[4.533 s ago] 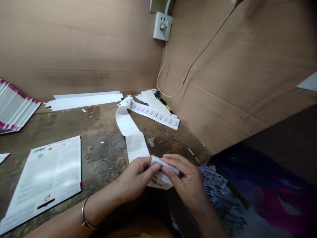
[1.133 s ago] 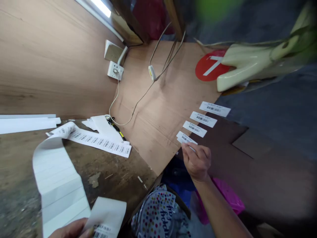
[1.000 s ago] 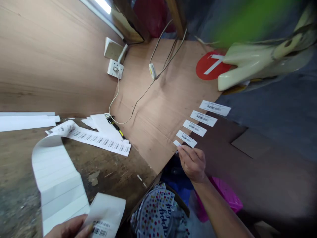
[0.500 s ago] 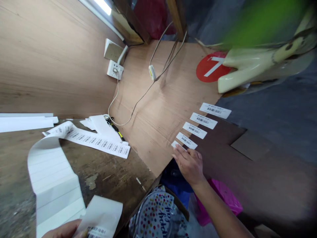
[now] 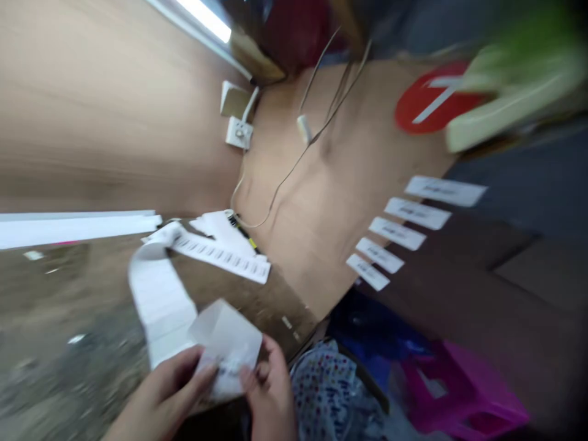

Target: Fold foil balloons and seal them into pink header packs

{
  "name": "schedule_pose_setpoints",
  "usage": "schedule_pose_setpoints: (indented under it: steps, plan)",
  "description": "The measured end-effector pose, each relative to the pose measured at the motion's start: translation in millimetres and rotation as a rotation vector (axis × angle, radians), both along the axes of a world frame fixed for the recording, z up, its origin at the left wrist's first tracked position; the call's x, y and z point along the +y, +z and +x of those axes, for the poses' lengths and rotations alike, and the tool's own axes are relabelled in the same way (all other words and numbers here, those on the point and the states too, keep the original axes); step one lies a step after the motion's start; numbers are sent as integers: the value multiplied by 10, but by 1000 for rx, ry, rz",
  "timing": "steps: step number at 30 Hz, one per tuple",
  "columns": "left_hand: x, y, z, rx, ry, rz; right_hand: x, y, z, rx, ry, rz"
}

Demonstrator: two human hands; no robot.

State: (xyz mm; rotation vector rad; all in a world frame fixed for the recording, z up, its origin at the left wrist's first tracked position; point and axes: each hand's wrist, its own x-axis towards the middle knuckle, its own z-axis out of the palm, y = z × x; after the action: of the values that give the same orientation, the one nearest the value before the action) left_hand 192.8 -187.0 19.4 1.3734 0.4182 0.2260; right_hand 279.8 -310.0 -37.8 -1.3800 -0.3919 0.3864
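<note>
A long strip of white barcode labels (image 5: 168, 324) runs over the table toward me, and its near end is bent up between my hands. My left hand (image 5: 168, 392) grips this end from the left, thumb on top. On its right side my right hand (image 5: 271, 389) pinches the strip, its fingers closed at the printed part. Motion blur hides whether a label is partly peeled. Several barcode labels (image 5: 397, 233) hang in a slanted row from the edge of the wood panel, part of each sticking out past it.
A printed strip (image 5: 229, 260) and a black-yellow pen (image 5: 250, 239) lie in the table corner, white card strips (image 5: 78, 228) at the back left. A cable (image 5: 280, 190) hangs down the panel. Below right are a dotted bag (image 5: 321, 392) and a pink plastic stool (image 5: 463, 386).
My right hand has left the lowest label on the panel edge, which now hangs by itself, and come back to the strip in my left hand. The view has turned slightly left.
</note>
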Motion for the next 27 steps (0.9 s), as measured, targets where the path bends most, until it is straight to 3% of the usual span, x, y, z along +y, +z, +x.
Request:
schedule_pose_setpoints:
  steps: [3, 5, 7, 9, 10, 12, 14, 16, 20, 24, 27]
  plan:
    - [19, 30, -158, 29, -110, -21, 77, 154, -44, 130, -3, 23]
    - [44, 7, -199, 30, -110, -46, 69, 227, -10, 94, 36, -41]
    - [64, -42, -221, 21, -72, -79, 28, 280, 20, -176, -57, -179]
    - [75, -93, -239, 3, -56, -103, -17, 326, 49, -616, -192, -314]
    - [78, -114, -247, 1, -58, -106, -32, 346, 64, -824, -187, -350]
    - [82, -144, -262, -7, -69, -85, -33, 375, 90, -1067, 37, -352]
    - [89, -162, -274, -18, -84, -34, -4, 383, 98, -1040, 307, -311]
    - [102, -176, -283, -17, -101, 30, 32, 371, 83, -850, 384, -297]
    - [134, -208, -286, 42, -108, 167, 73, 318, -10, -528, 285, -324]
    - [133, -226, -267, 67, -134, 235, 100, 246, -139, -462, 203, -324]
    - [117, -229, -268, 98, -175, 268, 85, 204, -84, -455, 55, -356]
